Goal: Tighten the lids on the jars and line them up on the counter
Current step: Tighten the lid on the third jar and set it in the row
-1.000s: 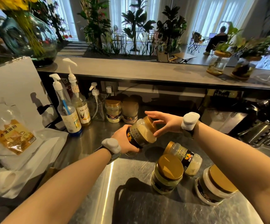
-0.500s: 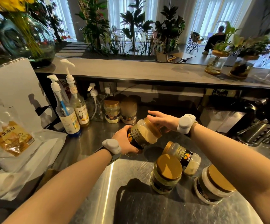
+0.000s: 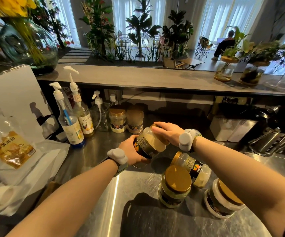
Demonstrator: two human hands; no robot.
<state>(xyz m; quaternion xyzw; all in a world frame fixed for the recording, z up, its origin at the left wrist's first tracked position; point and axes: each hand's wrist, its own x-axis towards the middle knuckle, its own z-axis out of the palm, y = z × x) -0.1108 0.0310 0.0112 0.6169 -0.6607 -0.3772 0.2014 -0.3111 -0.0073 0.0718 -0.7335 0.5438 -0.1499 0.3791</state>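
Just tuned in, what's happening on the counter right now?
A person is holding a jar tilted in the air above the steel counter. The left hand grips its body while the right hand covers its gold lid, apparently twisting it tight. Two jars already stand side by side at the back. Three more wait near the right arm: one lying on its side, one upright, one leaning.

Right hand (image 3: 168,133) now flat over the held jar's gold lid (image 3: 162,135), fingers further around.
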